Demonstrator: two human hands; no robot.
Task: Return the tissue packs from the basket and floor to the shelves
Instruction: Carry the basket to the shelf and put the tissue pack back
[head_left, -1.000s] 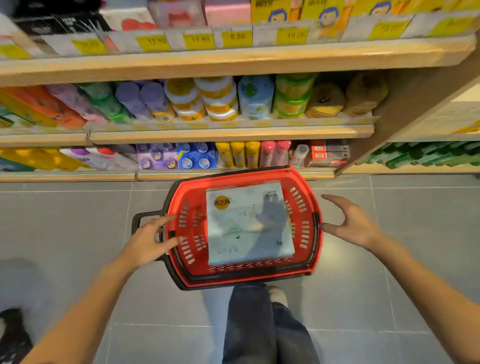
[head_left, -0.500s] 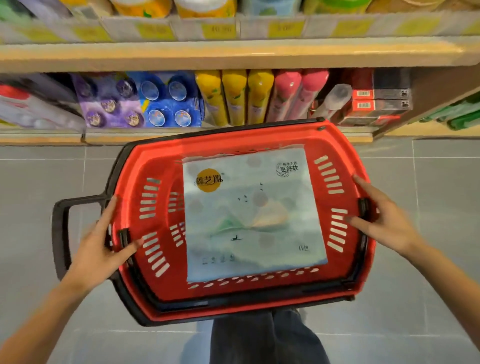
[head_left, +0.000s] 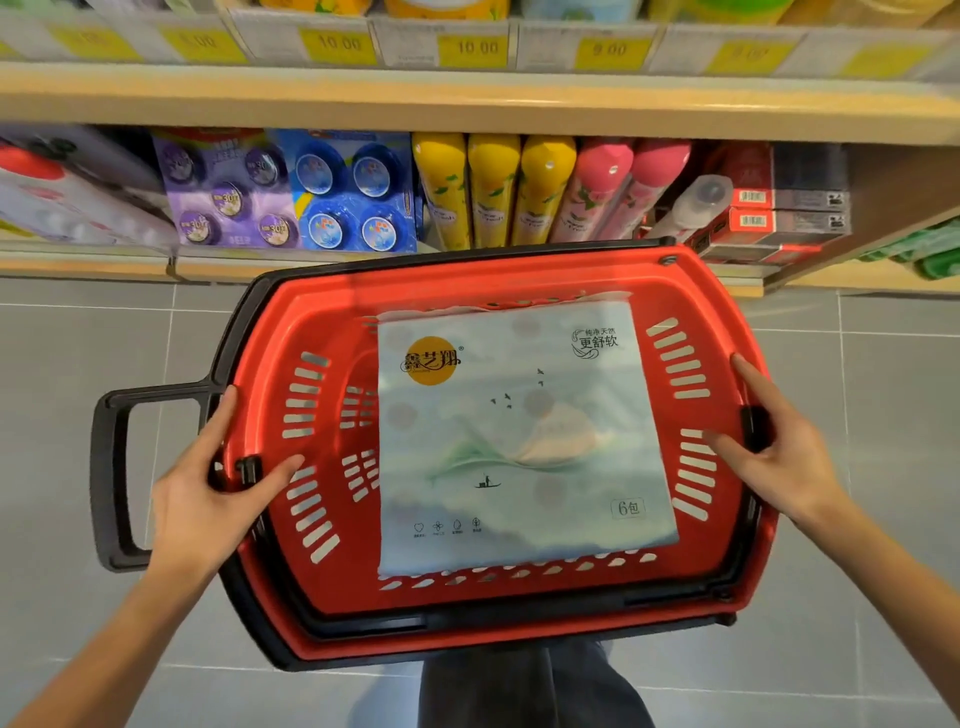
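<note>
A red shopping basket (head_left: 524, 618) with a black rim sits in front of me over the grey floor. Flat inside it lies a pale blue tissue pack (head_left: 519, 441) with an orange round logo and a landscape print. My left hand (head_left: 208, 493) grips the basket's left rim, thumb inside, fingers outside near the black side handle (head_left: 111, 467). My right hand (head_left: 774, 457) holds the right rim, its fingers reaching over the slotted wall. Neither hand touches the tissue pack.
Wooden shelves (head_left: 467, 109) run across the top, with yellow price tags (head_left: 472, 49). The lowest shelf holds purple and blue blister packs (head_left: 291, 192), yellow and pink spray cans (head_left: 545, 187) and red boxes (head_left: 763, 218). My legs (head_left: 524, 691) show below the basket.
My hands went from hovering beside the basket to gripping its two side rims. The basket now fills far more of the view, and the shelves have shifted up.
</note>
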